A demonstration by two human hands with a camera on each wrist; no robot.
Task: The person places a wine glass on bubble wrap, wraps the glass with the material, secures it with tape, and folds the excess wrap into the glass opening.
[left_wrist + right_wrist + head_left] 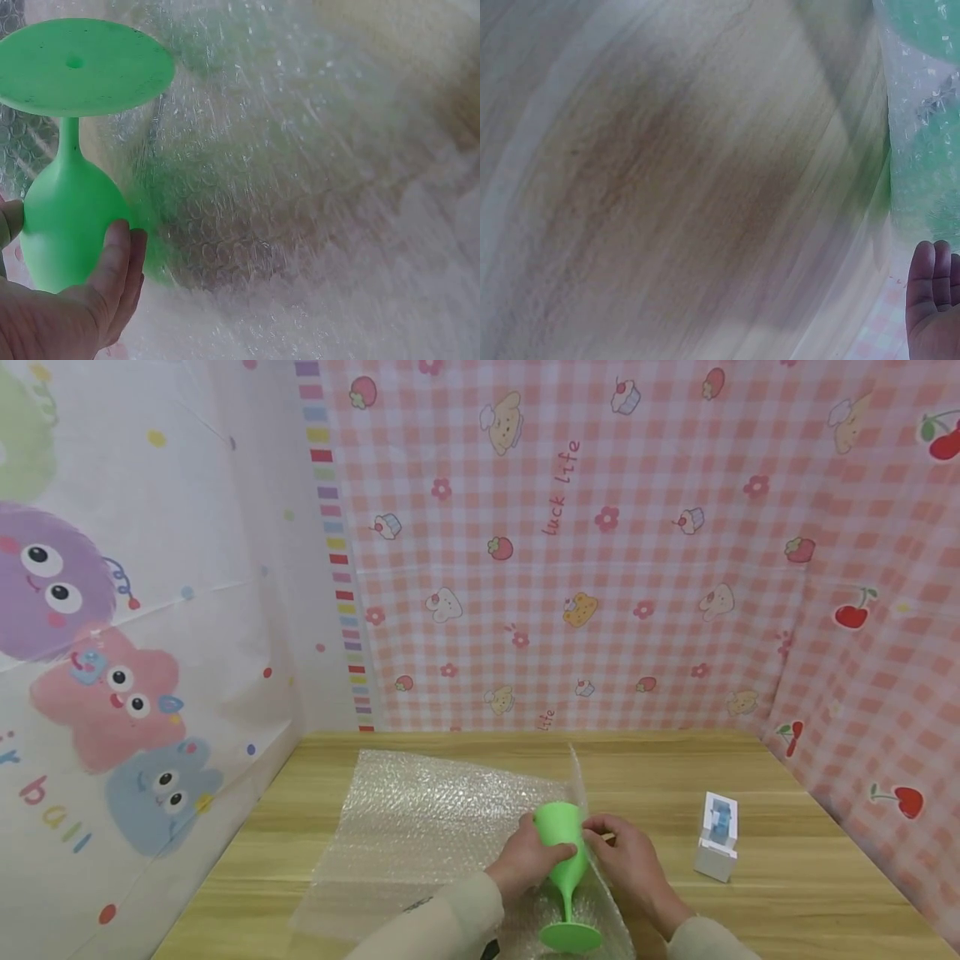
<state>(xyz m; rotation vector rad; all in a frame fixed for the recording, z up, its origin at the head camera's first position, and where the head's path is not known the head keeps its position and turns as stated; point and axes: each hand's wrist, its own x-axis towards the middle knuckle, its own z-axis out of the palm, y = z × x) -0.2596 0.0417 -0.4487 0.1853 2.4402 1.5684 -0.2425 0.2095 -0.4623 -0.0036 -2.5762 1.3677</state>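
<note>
A bright green plastic goblet (558, 824) lies on a sheet of clear bubble wrap (420, 827), its round foot toward me. My left hand (525, 858) grips the bowl, thumb across the top; the left wrist view shows fingers curved along the goblet (75, 202). The wrap's right side rises beside the goblet. At that raised edge my right hand (630, 862) pinches the wrap between thumb and forefinger, close to the bowl. In the right wrist view, the fingertips (924, 274) stand against the bubble wrap (911, 172), with green showing through it.
A small white holder with a light-blue piece inside (716, 860) stands right of my right hand on the wood-grain table (660, 768). Part of a small black object (490, 950) shows below my left sleeve. Patterned cloths (570, 568) enclose the back and sides.
</note>
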